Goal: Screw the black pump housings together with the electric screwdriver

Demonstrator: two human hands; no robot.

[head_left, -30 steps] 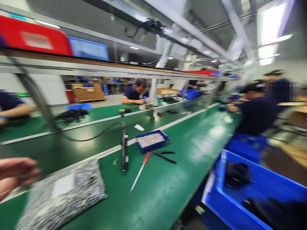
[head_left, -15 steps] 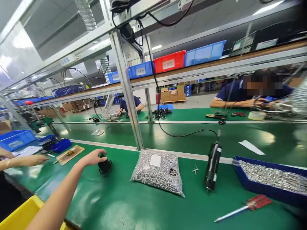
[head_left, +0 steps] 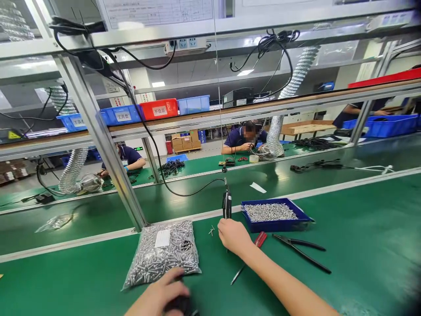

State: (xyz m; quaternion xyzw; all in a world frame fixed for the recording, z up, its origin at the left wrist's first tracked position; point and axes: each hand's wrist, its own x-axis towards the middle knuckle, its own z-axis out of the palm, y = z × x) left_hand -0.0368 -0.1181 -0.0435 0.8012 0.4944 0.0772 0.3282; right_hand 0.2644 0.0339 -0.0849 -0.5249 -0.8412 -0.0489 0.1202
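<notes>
My right hand (head_left: 234,237) is wrapped around the lower body of a black electric screwdriver (head_left: 226,204), which hangs upright from its cable. Low in the view, my left hand (head_left: 164,294) is closed on a black part (head_left: 180,303); motion blurs it and the fingers cover much of it. Just beyond that hand lies a clear bag of metal screws (head_left: 161,254) with a white label. A few loose screws (head_left: 211,230) lie between the bag and the electric screwdriver. Partly behind my right forearm is a screwdriver with a red handle (head_left: 261,239).
A blue tray of screws (head_left: 276,226) stands right of the electric screwdriver, with black-handled pliers (head_left: 302,250) in front. A metal post (head_left: 105,149) rises behind the bag. Two co-workers (head_left: 245,138) sit across the line. Labelled bins (head_left: 159,109) stand on the shelf above.
The view has swung right. My left hand has brought the black part from the left side of the bench to in front of the bag. My right hand has appeared and taken hold of the electric screwdriver.
</notes>
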